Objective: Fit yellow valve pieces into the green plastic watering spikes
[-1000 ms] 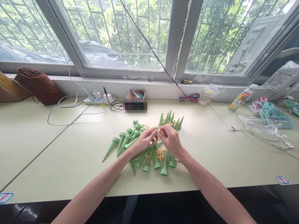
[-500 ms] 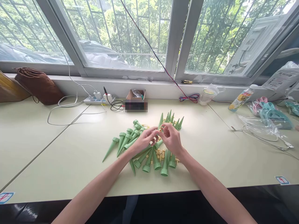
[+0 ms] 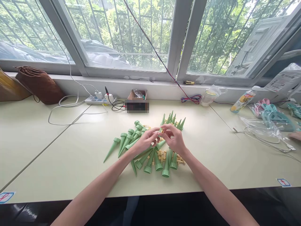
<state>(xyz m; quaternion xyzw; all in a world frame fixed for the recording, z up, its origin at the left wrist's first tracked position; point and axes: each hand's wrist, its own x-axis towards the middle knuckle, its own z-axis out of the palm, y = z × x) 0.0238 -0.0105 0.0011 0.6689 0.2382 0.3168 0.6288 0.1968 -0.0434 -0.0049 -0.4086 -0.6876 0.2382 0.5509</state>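
Both hands meet above a pile of green plastic spikes (image 3: 147, 168) with ribbed caps. My right hand (image 3: 173, 138) pinches a small yellow piece (image 3: 162, 131) between thumb and finger. My left hand (image 3: 147, 139) is closed at the same spot, its fingertips on a green part mostly hidden by the fingers. More green spikes (image 3: 114, 147) lie to the left of my left hand. Small yellow pieces (image 3: 162, 155) are heaped under and below the hands. Behind my right hand, several green spikes (image 3: 181, 123) stand with points up.
A power strip (image 3: 94, 100) with white cables, a small box (image 3: 143, 93) and a coiled cable (image 3: 192, 99) line the back. On the right are a bottle (image 3: 243, 100), teal and pink clips (image 3: 275, 114) and loose cables. Part of another person's hand (image 3: 295, 135) shows at the right edge.
My right hand has shifted slightly, uncovering more of the yellow pieces below it. Another person's hand reaches further in at the right edge. The view has moved slightly.
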